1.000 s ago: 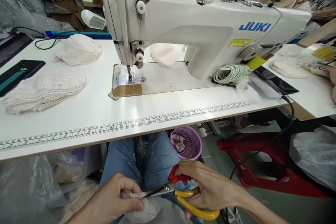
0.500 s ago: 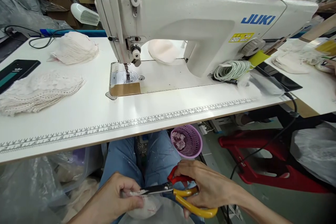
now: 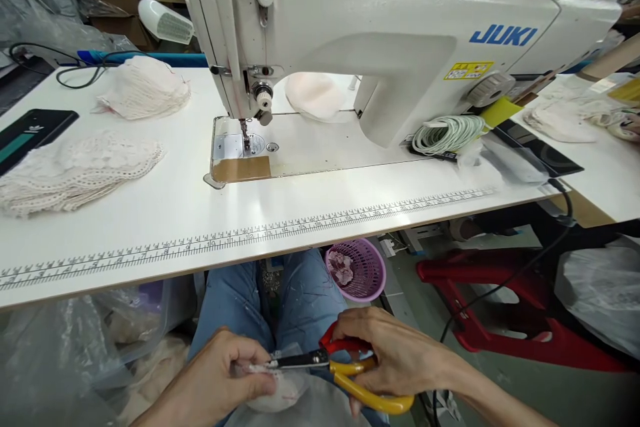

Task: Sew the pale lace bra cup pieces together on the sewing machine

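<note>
Above my lap, my left hand [image 3: 233, 373] pinches a small piece of pale, thin fabric [image 3: 280, 392] between thumb and fingers. My right hand [image 3: 387, 353] grips scissors [image 3: 345, 368] by one red and one yellow handle. The scissors point left, their blades lying along the fabric's upper edge close to my left fingertips. The blades look closed or almost so, and their tips are partly hidden at the fabric. Below the fabric, a greyish, sheer material [image 3: 315, 407] covers part of my lap.
A white sewing machine [image 3: 410, 47] stands on the table, whose front edge bears a printed ruler [image 3: 260, 233]. Stacked lace-edged fabric [image 3: 80, 170], another fabric pile [image 3: 143, 88] and a dark phone [image 3: 33, 137] lie left. Below are a purple basket [image 3: 363, 267] and a red stool [image 3: 500, 307].
The scissor blades have closed further along the fabric's edge. A thin, sheer flap now stands up behind the blades. Both hands keep nearly the same place; the view has shifted slightly.
</note>
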`<state>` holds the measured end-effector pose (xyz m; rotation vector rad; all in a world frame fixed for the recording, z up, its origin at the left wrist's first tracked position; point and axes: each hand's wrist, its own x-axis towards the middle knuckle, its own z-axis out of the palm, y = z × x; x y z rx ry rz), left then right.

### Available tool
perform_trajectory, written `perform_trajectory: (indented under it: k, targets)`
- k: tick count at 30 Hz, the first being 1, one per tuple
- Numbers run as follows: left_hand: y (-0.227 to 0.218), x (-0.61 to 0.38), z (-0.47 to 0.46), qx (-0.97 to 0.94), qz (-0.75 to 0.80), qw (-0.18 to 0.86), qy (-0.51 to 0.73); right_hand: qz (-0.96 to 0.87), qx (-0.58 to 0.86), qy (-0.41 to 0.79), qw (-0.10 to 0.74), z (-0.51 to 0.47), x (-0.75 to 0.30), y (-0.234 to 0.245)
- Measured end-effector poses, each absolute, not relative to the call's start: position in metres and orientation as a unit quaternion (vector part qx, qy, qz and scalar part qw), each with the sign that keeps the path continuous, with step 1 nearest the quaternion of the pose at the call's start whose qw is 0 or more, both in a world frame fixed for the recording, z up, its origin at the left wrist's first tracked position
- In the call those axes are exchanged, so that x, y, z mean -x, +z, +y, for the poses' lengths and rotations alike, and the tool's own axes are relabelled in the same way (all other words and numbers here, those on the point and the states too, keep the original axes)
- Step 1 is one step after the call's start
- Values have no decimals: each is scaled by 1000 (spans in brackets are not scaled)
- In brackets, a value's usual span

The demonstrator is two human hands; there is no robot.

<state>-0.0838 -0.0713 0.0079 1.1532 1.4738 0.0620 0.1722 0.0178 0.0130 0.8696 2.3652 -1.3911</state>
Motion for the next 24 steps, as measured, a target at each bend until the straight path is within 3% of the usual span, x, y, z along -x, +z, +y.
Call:
perform_trajectory:
  k: [16,24]
  targets:
    - [2,86,-73,-482,648,590,22,831,-267,-475,111,16,-176,0]
    - [-3,87,-73,-477,646,595,32,823,-303,-458,145,15,-177,2]
